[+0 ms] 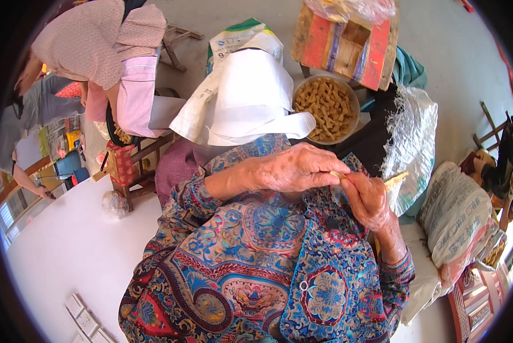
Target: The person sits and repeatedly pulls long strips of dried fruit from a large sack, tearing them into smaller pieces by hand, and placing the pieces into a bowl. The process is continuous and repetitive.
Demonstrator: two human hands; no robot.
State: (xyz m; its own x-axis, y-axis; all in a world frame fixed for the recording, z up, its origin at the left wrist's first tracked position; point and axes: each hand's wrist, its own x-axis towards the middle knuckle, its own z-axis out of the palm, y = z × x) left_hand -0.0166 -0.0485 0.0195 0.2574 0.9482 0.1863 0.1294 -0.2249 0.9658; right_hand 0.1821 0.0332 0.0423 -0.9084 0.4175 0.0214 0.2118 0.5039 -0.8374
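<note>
My left hand point(302, 167) reaches across my chest, its thumb and fingertips pinched at one end of a thin pale-yellow stick point(396, 179). My right hand point(366, 200) is closed around the stick, and its other end pokes out beyond the knuckles. Fingers hide the stick's middle, so I cannot tell whether it is one piece or two. Just beyond my hands stands a round bowl point(357, 110) filled with short, knobbly tan pieces point(324, 108). White sacking point(251, 94) spreads in front of me, left of the bowl.
A wooden stool with red boards point(319, 43) stands behind the bowl. At right are a silvery woven sack point(416, 137), a stuffed pale sack point(459, 211) and a red wooden chair point(478, 300). Another person point(82, 43) bends over a dark bowl at left. A blue bucket point(71, 167) sits farther left.
</note>
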